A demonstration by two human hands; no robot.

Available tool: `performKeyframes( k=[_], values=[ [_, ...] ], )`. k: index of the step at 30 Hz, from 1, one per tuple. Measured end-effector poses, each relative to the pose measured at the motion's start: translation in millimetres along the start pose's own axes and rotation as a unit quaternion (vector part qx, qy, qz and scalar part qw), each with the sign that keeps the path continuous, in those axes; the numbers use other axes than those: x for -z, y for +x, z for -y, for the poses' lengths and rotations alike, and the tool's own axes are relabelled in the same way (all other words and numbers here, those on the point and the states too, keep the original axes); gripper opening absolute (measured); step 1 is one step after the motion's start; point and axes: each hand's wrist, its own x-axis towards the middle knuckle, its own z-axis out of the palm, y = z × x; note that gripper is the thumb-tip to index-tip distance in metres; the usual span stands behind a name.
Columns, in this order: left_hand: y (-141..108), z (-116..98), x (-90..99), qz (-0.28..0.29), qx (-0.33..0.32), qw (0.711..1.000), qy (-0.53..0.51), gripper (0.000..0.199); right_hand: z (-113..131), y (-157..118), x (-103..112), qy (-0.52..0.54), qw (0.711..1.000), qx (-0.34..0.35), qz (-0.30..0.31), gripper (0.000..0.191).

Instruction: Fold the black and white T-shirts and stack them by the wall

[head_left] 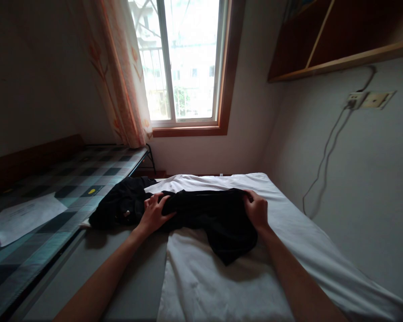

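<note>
A black garment (211,210) lies stretched across a white sheet, with one corner hanging down toward me; its exact kind does not show. My right hand (257,208) pinches its far right corner between thumb and fingers. Near the garment's left part, my left hand (156,211) is closed on the cloth with fingers curled over it and the thumb on the near side. To the left of that hand is a bunched black heap of cloth (121,203), and I cannot tell whether it belongs to the same garment.
The white sheet (201,277) covers the bed up to the right wall. On the left stands a second bed with a checked mattress (104,172) and white papers (27,219). A curtain (121,80) hangs beside the window. A socket with a cord (354,100) sits below a wall shelf (342,60).
</note>
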Motion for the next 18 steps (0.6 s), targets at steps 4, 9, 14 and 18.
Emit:
performKeyframes(
  k=[4,9,14,18],
  values=[
    [-0.3,3.4,1.2,0.011,0.000,1.000,-0.003,0.047,-3.4,2.2,-5.6,0.061,0.998,-0.009,-0.018,0.040],
    [1.3,0.0,6.5,0.003,-0.003,1.000,-0.018,0.029,-9.6,2.4,-16.2,0.070,0.997,-0.022,0.028,0.055],
    [2.4,-2.5,7.2,0.003,0.017,1.000,-0.009,0.025,-17.1,-0.1,-24.0,0.055,0.996,-0.006,0.075,0.069],
    [1.7,-0.1,3.7,0.007,0.023,1.000,-0.007,0.026,-23.0,-0.5,-27.1,0.038,0.994,-0.019,0.103,0.069]
  ],
)
